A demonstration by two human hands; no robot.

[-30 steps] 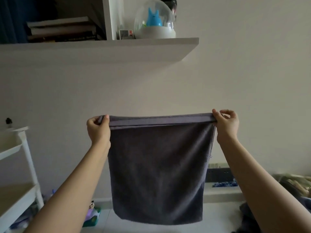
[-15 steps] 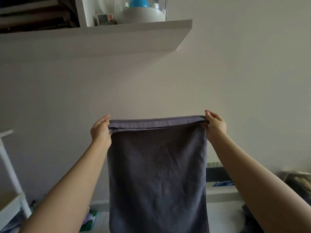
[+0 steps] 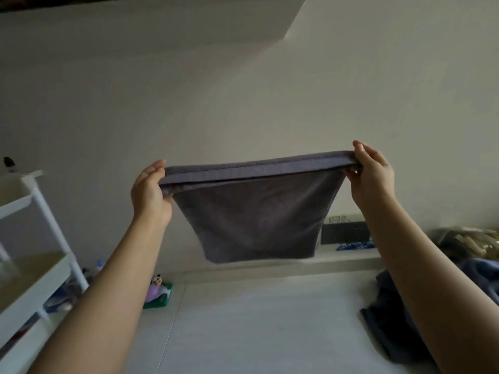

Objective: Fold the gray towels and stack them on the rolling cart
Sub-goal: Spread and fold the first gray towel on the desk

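A gray towel (image 3: 259, 220), doubled over, hangs in the air in front of the wall above a white flat surface (image 3: 270, 325). My left hand (image 3: 149, 193) pinches its upper left corner. My right hand (image 3: 371, 176) pinches the upper right corner, so the top edge is stretched taut between them. The towel's lower part swings away from me toward the wall. The white rolling cart (image 3: 40, 268) stands at the left edge, its shelves partly cut off. More dark cloth (image 3: 388, 327) lies heaped at the right, partly behind my right forearm.
A white wall shelf (image 3: 151, 20) juts out overhead. A low ledge (image 3: 348, 259) along the wall carries a dark box (image 3: 344, 233) and a blue item. A green tray with a small toy (image 3: 159, 291) sits by the cart's foot. A bundle (image 3: 469, 244) lies at the far right.
The view has tilted downward, so the white surface and the cart come into sight. Both hands still hold the top corners, and the towel's lower end has swung forward, away from me.
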